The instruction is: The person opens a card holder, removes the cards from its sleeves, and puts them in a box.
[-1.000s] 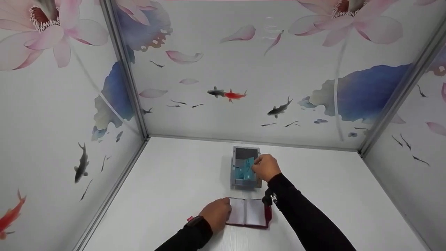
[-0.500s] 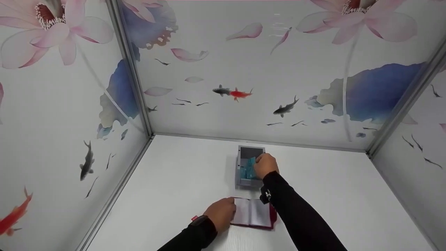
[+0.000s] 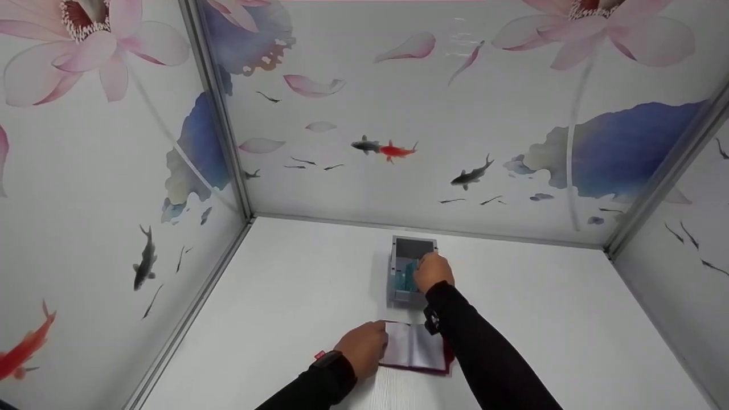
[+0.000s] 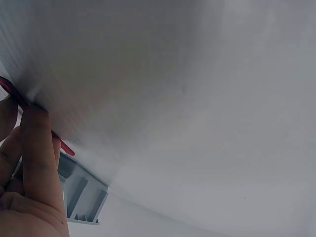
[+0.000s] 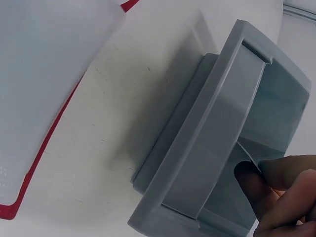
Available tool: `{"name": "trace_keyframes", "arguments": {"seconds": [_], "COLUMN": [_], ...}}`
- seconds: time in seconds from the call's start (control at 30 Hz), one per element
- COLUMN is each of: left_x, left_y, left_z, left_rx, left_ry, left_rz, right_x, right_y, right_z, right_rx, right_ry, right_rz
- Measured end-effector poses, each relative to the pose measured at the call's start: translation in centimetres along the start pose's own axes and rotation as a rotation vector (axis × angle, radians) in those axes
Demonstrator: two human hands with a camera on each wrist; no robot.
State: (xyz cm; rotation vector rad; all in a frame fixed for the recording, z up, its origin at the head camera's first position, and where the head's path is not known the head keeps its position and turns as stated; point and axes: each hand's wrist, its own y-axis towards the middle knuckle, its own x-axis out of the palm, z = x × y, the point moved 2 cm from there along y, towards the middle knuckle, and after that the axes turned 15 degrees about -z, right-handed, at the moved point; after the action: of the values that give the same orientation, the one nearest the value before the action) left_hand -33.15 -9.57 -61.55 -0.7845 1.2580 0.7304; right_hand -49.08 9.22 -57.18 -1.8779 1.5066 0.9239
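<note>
My left hand (image 3: 363,346) pinches the left edge of a red-covered booklet (image 3: 427,347) that lies open on the table, its clear or whitish sleeve pages showing. In the left wrist view the red cover edge (image 4: 68,148) pokes out past the fingers. Over the right side of a grey plastic box (image 3: 394,273), my right hand (image 3: 434,272) pinches a thin blue card (image 3: 411,272). Seen from the right wrist, only the thin edge of the card (image 5: 245,149) shows between thumb and finger, inside the box. More blue lies low in the box, partly hidden by the hand.
The box stands behind the booklet on a white table (image 3: 307,273). White panels (image 3: 319,193) printed with lotus flowers and fish rise at the back and both sides, joined by grey metal corner posts (image 3: 219,114).
My right hand has moved a little left over the box, and the blue card in it sits lower and turned more edge-on. My left hand stays at the booklet's edge. The head view has shifted slightly.
</note>
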Motion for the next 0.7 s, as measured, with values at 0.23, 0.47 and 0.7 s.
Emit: {"name": "trace_keyframes", "arguments": {"seconds": [0.23,0.47,0.7], "left_x": [-0.1,0.2,0.4], "left_y": [-0.1,0.2,0.2], "left_z": [0.1,0.0,-0.1], "left_rx": [-0.017,-0.024,-0.026], "left_ry": [-0.019,-0.013,-0.012], "left_rz": [-0.015,-0.029,-0.031], "right_x": [0.5,1.0,1.4], "right_y": [0.3,0.5,0.2], "right_z": [-0.1,-0.2,-0.7], "right_rx": [0.029,0.035,0.068], "right_ry": [-0.045,-0.101,-0.082], "right_rz": [-0.033,-0.071,-0.157]}}
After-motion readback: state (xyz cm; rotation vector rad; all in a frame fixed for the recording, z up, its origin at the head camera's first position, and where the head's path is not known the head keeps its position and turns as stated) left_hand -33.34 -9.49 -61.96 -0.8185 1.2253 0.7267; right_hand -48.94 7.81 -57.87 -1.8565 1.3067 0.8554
